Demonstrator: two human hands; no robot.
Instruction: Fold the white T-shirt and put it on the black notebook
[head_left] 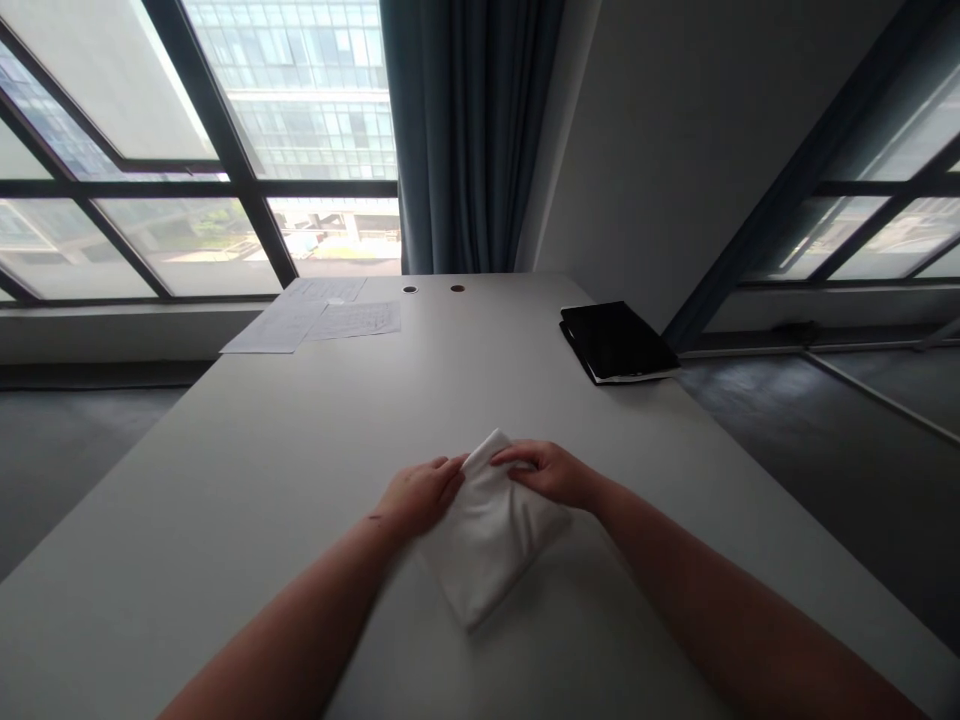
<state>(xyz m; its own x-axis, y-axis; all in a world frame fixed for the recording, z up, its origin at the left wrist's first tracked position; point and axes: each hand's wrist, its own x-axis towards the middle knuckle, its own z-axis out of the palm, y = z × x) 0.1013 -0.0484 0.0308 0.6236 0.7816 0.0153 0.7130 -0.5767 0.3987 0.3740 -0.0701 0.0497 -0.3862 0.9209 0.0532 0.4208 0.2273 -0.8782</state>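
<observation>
A folded white cloth (pixel 487 540) hangs between my two hands over the near middle of the white table (pixel 300 480). Its lower corner points toward me, and creases run down from the upper part. My left hand (pixel 427 492) grips the cloth's upper left edge, with the fingertips closed on it and the thumb partly hidden. On the upper right, my right hand (pixel 551 472) pinches the cloth, its fingers bent over the front. Whether the lower corner touches the table I cannot tell.
Toward the far left of the table lie several printed sheets of paper (pixel 281 322). A black folder (pixel 619 340) with white pages sits near the right edge. Two round cable holes are at the far end. Behind the table hang a blue curtain (pixel 472 140) and large windows.
</observation>
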